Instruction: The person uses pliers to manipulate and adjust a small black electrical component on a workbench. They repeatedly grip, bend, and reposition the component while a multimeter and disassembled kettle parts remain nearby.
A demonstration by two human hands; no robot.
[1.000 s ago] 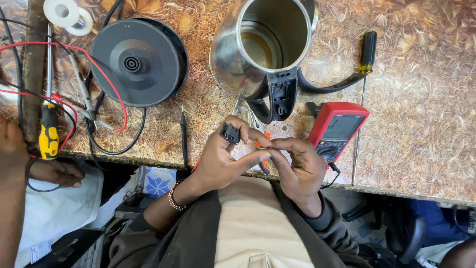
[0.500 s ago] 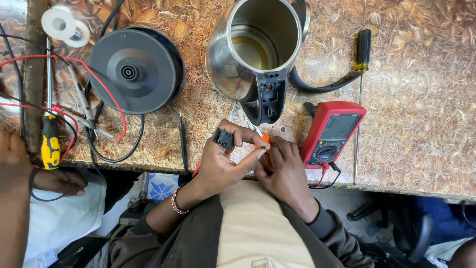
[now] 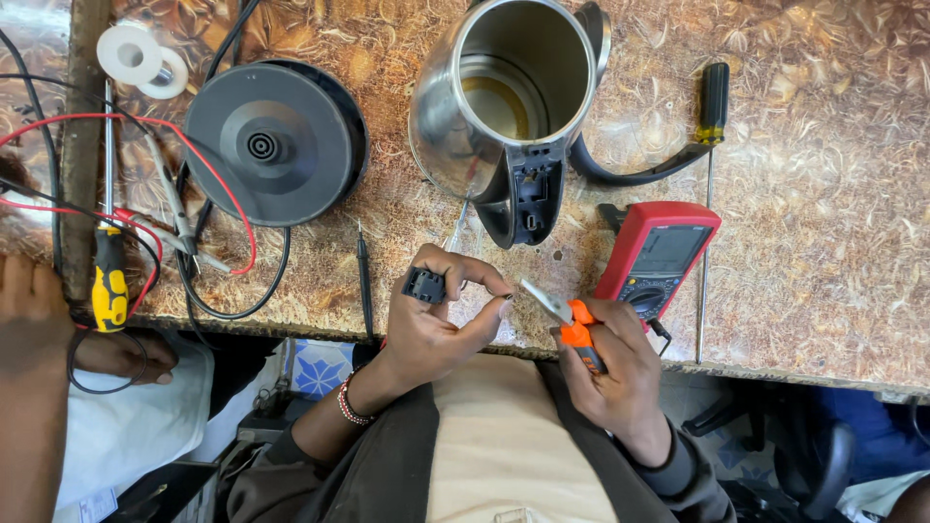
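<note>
My left hand point(image 3: 441, 320) holds a small black plastic switch part point(image 3: 424, 285) between thumb and fingers, just over the near table edge. My right hand point(image 3: 610, 373) grips orange-handled pliers point(image 3: 567, 320), whose metal jaws point toward my left fingertips and sit a little apart from them. Straight ahead lies a steel electric kettle point(image 3: 509, 97) on its side, mouth toward me, with its black handle housing point(image 3: 528, 199) opened. The round black kettle base point(image 3: 271, 145) stands to the left.
A red multimeter point(image 3: 659, 257) lies right of the kettle, with a black-handled screwdriver point(image 3: 712, 136) beyond. At left are red and black leads point(image 3: 208, 194), a yellow-handled tool point(image 3: 108, 281), white tape rolls point(image 3: 140, 60). Another person's arm point(image 3: 29, 387) is at far left.
My hands have separated: the right hand pulled back to the right with the pliers, and the left hand keeps the black part, now held alone.
</note>
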